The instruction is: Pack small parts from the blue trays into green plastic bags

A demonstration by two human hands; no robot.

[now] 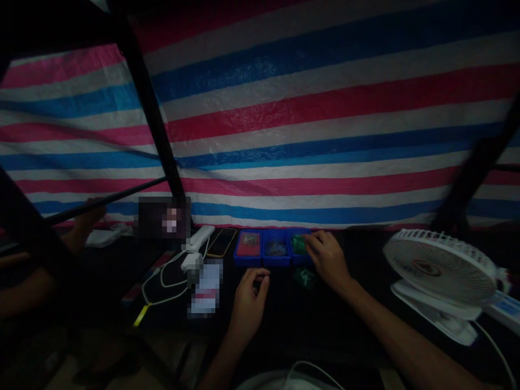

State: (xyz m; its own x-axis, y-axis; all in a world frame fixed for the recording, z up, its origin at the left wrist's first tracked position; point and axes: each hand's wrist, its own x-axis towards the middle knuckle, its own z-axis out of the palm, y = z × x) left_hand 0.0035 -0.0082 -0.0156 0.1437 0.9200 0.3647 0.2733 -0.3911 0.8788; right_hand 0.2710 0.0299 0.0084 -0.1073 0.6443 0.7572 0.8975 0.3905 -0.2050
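My right hand (330, 259) reaches over the right-hand blue tray (292, 259), its bent fingers touching the green contents (299, 244). Whatever lies between those fingertips is hidden. Just in front of that tray lies a small dark green packet (304, 277) with pale marks. My left hand (248, 300) is over the dark table before the left tray, fingers curled towards the thumb in a pinch; anything in it is too small to make out. The left blue tray (236, 255) has a red bottom and a pale clear packet. Greyish pieces (277, 248) fill the middle tray.
A white clip fan (441, 271) stands at the right. To the left are a phone (221, 242), a white power strip (201, 237) and looped white cables (162, 300). Another person's arm (24, 292) shows at far left. Striped sheeting (325, 119) hangs behind.
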